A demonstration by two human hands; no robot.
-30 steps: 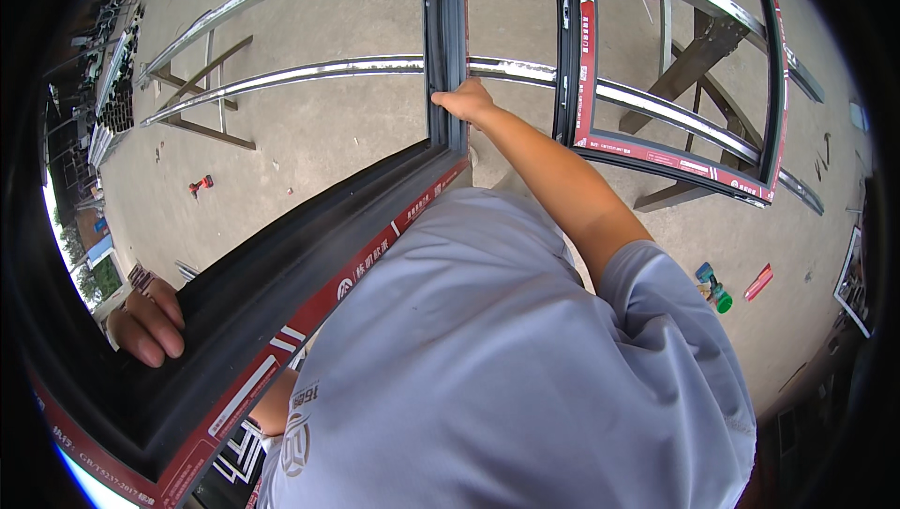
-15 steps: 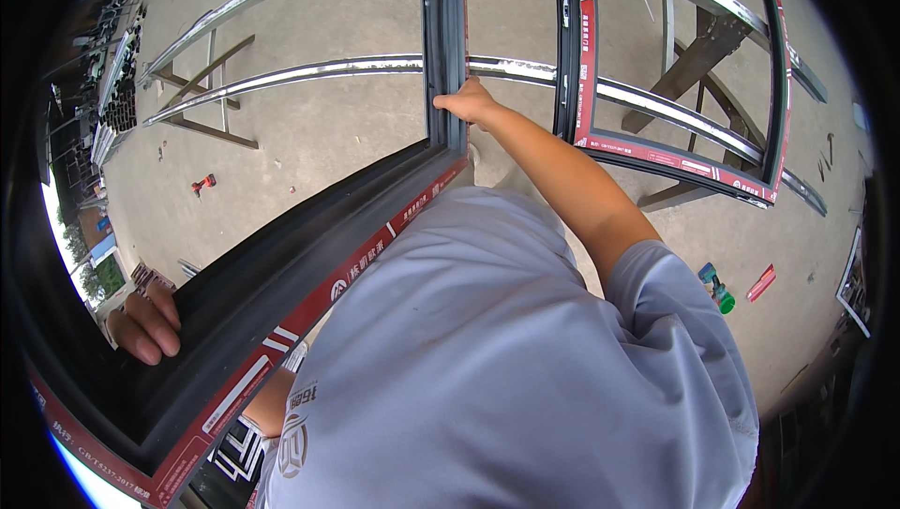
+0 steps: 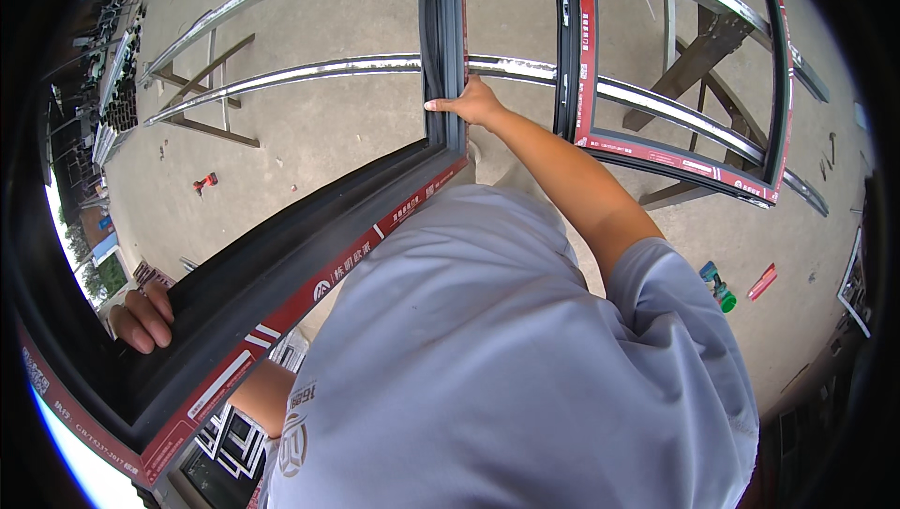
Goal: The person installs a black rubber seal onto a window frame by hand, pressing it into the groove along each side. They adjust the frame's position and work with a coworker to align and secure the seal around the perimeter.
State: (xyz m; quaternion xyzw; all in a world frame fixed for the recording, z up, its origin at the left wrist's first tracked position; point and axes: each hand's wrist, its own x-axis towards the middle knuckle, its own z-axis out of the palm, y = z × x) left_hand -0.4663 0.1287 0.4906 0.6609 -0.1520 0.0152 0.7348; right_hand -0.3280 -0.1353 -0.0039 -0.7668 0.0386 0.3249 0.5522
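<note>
My left hand [image 3: 142,317] was curled around one side of a big black frame [image 3: 281,245], and my right hand [image 3: 476,103] held tight to another side. The frame was right in front of my grey shirt [image 3: 525,340]. Another frame [image 3: 588,87] lay on long metal rails [image 3: 347,66] to my right.

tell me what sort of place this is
Probably a window or door frame workshop: one red-taped black frame is held, another frame rests on metal rails, and a red cordless drill lies on the floor.
</note>
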